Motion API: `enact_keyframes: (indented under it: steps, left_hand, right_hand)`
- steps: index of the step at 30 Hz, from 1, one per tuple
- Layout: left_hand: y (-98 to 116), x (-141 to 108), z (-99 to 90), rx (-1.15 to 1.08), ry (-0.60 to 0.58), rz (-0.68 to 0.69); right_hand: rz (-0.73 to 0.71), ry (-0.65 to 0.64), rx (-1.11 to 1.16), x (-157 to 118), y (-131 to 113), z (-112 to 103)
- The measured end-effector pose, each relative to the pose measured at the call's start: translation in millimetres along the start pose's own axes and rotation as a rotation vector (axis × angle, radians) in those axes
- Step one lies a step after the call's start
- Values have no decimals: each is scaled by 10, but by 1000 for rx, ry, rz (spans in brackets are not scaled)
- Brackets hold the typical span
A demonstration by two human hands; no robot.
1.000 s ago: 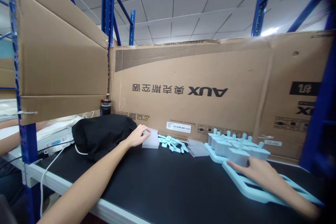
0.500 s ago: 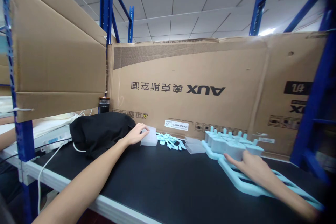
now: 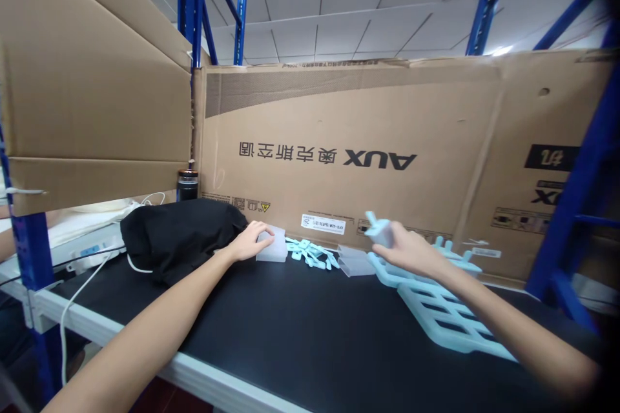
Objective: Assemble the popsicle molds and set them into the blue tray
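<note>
While my right hand (image 3: 404, 250) is holding a tilted ice-pop mould (image 3: 380, 233) above the light-blue tray (image 3: 386, 274), I should be steadying it clear of the rim, and my left hand (image 3: 248, 243) is curling at a translucent sleeve (image 3: 275, 249), gripping or not I cannot tell.

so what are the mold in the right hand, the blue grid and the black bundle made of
Mold: likely plastic, pale and smooth, though blurred. Grid: probably moulded plastic, satin, with rounded, one-colour bars. Black bundle: matte fabric, by its soft folds; fibre unclear.
</note>
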State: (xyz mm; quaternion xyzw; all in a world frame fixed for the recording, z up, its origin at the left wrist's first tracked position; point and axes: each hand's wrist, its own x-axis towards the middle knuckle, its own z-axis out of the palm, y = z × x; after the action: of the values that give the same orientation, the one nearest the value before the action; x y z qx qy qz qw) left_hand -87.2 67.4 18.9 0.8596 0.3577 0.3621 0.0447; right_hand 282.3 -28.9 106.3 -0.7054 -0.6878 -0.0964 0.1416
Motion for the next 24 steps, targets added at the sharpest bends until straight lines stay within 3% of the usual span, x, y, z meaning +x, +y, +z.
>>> enact_keyframes:
  steps: [5, 10, 24]
  left_hand:
    - [-49, -6, 9, 7, -22, 7]
    - [-78, -9, 13, 21, -35, -2]
    - [-133, -20, 29, 14, -51, -10]
  right_hand:
    - [-108, -182, -201, 467, -541, 168]
    - [-123, -284, -303, 695, -805, 210]
    - [-195, -216, -340, 793, -1102, 336]
